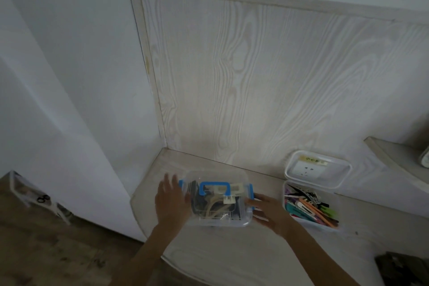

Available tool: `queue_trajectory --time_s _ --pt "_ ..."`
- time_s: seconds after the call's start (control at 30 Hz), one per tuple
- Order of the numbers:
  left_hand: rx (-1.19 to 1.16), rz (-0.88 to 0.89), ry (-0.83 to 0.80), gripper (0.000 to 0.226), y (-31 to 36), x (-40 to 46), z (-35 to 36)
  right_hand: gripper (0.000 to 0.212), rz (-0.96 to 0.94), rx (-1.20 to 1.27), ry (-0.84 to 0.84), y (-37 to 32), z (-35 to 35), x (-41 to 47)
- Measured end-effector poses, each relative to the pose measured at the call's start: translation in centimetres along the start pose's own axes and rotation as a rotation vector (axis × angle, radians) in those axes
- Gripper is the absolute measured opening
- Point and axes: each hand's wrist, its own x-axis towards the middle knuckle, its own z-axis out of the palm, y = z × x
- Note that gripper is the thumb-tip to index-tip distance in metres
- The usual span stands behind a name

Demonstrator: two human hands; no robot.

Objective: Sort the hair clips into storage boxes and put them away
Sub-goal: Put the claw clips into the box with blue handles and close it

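Hands flank the clear plastic lidded box with blue handle [219, 199] at lower centre: left hand [170, 202] and right hand [267, 210] flat against its sides, likely steadying it. Open white box of coloured clips [310, 209] sits just right.

A pale wood-grain surface [232, 260] runs along the bottom of the view and meets a tall wood-grain panel [255, 81] of the same finish, framed by a lighter strip along its top and left edge. A white wall [69, 65] fills the left side. A wall socket [304, 170] sits low on the panel with a yellow label [312, 160] just above it. At far right a small shelf [394, 158] juts out. Wood-look floor [46, 251] lies lower left.
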Motion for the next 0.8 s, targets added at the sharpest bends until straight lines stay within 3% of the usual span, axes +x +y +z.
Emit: queue_trajectory --time_s 0.07,0.2,0.3,0.43,0.5,0.57,0.67,0.8 --pt "0.136 0.296 0.054 0.069 2.2 -0.1 0.7 0.033 0.063 0.061 -0.05 -0.2 -0.4 -0.2" --pt "0.343 0.701 -0.257 0.097 6.4 0.0 2.6 0.038 0.161 0.18 -0.093 -0.1 -0.6 -0.5" --pt "0.319 0.755 -0.402 0.108 7.6 0.2 3.4 0.033 0.209 0.238 -0.085 0.2 -0.9 -0.4" --pt "0.308 0.75 -0.37 0.109 7.3 0.5 4.0 0.029 0.174 0.224 -0.082 0.4 -0.8 -0.3" --pt "0.284 0.742 -0.365 0.107 7.1 0.5 4.3 0.017 0.081 0.087 -0.025 0.2 -0.2 -0.3" --pt "0.29 0.745 -0.357 0.105 7.2 0.6 4.5 0.003 -0.042 -0.231 0.094 -0.2 0.7 -0.1" --pt "0.294 0.749 -0.363 0.106 7.2 0.6 4.4 0.02 -0.195 -0.879 0.243 -0.6 1.9 0.7" --pt "0.283 0.755 -0.359 0.107 7.4 0.4 3.9 0.017 -0.206 -1.194 0.237 -2.7 2.8 0.0"
